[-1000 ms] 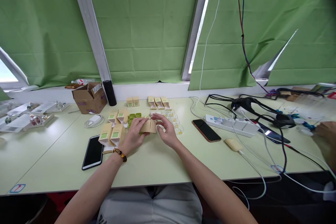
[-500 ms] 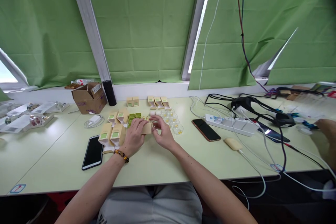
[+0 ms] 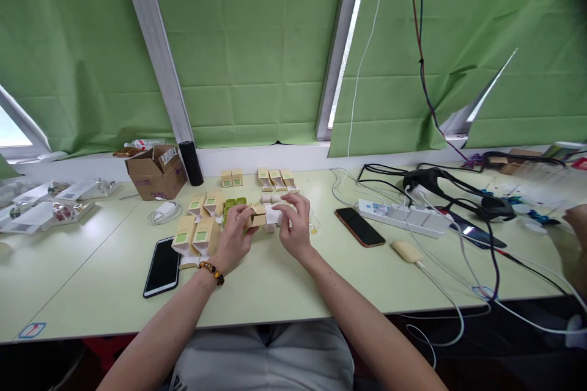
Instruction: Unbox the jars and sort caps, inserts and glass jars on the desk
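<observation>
My left hand (image 3: 232, 243), with a bead bracelet on the wrist, grips a small tan carton (image 3: 258, 215) by its left end, just above the pale green table (image 3: 284, 284). A white insert (image 3: 274, 214) sticks out of the carton's right end, and my right hand (image 3: 296, 227) pinches it. Several more tan cartons with green labels (image 3: 196, 233) lie left of my left hand. Small green pots (image 3: 235, 202) sit behind the hands. Clear little cups (image 3: 313, 227) are mostly hidden behind my right hand.
A black phone (image 3: 162, 266) lies at front left, another phone (image 3: 359, 227) right of my hands. A power strip (image 3: 406, 216) with many cables, a headset (image 3: 452, 188), a brown cardboard box (image 3: 156, 171) and a black cylinder (image 3: 191, 162) stand further back. Another person's hand (image 3: 576, 238) shows at far right.
The carton was shut between both hands; now a white insert shows at its right end and my right hand has shifted right onto it.
</observation>
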